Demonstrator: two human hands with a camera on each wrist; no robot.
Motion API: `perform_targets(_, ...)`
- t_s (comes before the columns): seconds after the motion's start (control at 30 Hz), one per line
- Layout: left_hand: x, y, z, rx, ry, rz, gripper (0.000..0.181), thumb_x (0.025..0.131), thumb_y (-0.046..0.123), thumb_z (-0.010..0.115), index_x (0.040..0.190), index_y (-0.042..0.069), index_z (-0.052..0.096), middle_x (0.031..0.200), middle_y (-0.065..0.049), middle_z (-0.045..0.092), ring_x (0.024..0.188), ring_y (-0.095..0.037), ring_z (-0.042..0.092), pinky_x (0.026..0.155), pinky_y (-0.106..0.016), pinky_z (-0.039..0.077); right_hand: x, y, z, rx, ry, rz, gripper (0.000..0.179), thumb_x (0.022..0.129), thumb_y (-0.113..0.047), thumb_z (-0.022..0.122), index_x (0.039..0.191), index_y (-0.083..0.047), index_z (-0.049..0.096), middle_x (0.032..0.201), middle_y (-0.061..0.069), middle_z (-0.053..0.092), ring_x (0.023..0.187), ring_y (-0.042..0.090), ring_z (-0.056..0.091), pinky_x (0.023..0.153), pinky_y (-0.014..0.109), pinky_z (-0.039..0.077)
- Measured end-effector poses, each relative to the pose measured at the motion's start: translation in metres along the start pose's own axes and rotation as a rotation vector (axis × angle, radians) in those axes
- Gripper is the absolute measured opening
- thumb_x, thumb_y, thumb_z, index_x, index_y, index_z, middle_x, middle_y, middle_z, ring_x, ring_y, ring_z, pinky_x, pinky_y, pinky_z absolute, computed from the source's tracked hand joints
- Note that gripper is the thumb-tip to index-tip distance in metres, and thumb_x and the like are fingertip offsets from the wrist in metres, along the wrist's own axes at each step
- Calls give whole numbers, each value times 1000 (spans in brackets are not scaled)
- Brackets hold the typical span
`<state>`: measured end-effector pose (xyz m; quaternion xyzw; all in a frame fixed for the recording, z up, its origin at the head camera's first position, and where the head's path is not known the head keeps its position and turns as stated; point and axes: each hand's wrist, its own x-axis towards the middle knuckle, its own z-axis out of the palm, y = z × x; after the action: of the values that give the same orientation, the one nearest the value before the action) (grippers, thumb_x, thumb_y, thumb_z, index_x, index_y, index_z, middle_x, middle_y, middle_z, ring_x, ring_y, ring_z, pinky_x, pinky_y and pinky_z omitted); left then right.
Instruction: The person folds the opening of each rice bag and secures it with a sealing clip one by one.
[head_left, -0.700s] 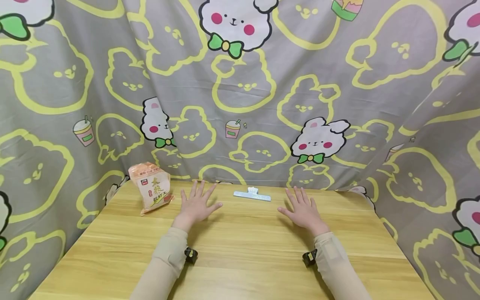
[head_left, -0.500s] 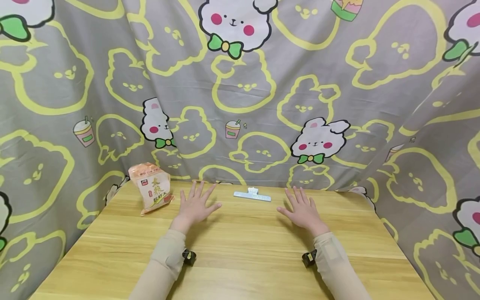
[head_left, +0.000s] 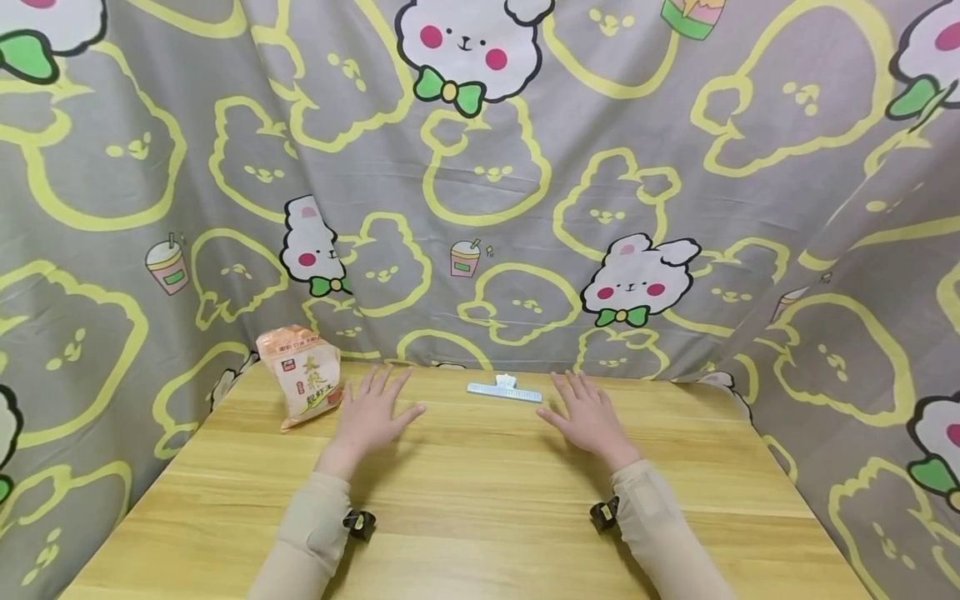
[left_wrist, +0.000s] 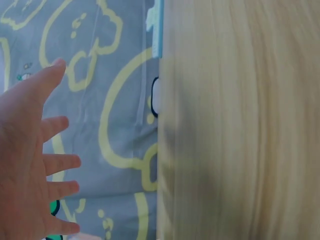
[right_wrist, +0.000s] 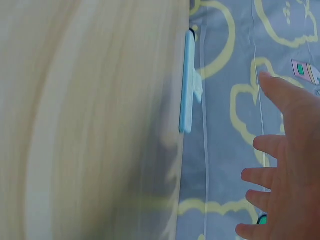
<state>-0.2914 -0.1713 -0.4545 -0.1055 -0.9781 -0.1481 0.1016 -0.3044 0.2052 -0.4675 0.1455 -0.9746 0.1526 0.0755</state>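
Palm down with fingers spread, my left hand (head_left: 371, 417) is over the table just right of a food bag (head_left: 306, 379). The bag is white and orange with printed characters and stands at the back left. My right hand (head_left: 590, 419), fingers also spread, is close to the right end of a light blue bag clip (head_left: 505, 388). This long, ruler-like clip with a white handle lies between the two hands. Neither hand holds anything. In the left wrist view, the clip (left_wrist: 157, 30) shows at the top edge; in the right wrist view the clip (right_wrist: 187, 85) is near the middle.
The wooden table (head_left: 480, 517) has its back edge against a grey curtain (head_left: 517, 250) with yellow outlines and cartoon rabbits. More curtain hangs on both sides. Each wrist wears a black camera mount, one at the left wrist (head_left: 362, 525) and one at the right (head_left: 603, 514).
Both hands have moved to the left, the left one closer to the food bag and the right one closer to the clip. The bag and the clip have stayed in place.
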Motion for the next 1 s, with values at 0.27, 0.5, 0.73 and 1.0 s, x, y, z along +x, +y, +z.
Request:
perform_targets(0.27,-8,-10,-13,23,57,1,74,91,68,46,153,32,27,159,-12,31,146,-40,23,110,-73,16,9,-20,9,14,-13,-34,79,94,-65,44,155,-18,25,159,18,27,149,40,17,116,64,16)
perform_targets(0.5,-13,-20,-24,28,90,-10,75,91,68,45,153,30,29,157,-13,33,144,-41,27,110,-73,16,15,-37,16,20,-33,-63,78,94,-65,43,155,-19,26,158,17,29,149,40,18,116,64,18)
perform_targets(0.73,-17,-30,-31,32,142,-5,73,92,67,45,152,27,33,153,-15,38,140,-41,34,108,-71,23,17,-52,23,50,-37,-102,76,94,-61,47,153,-15,32,156,17,33,147,41,24,116,62,20)
perform_targets(1.0,-20,-44,-38,21,290,19,67,92,59,54,146,20,44,143,-16,51,131,-42,46,103,-67,33,22,-70,27,45,-31,-139,75,94,-62,47,153,-17,32,154,19,36,146,41,27,116,60,23)
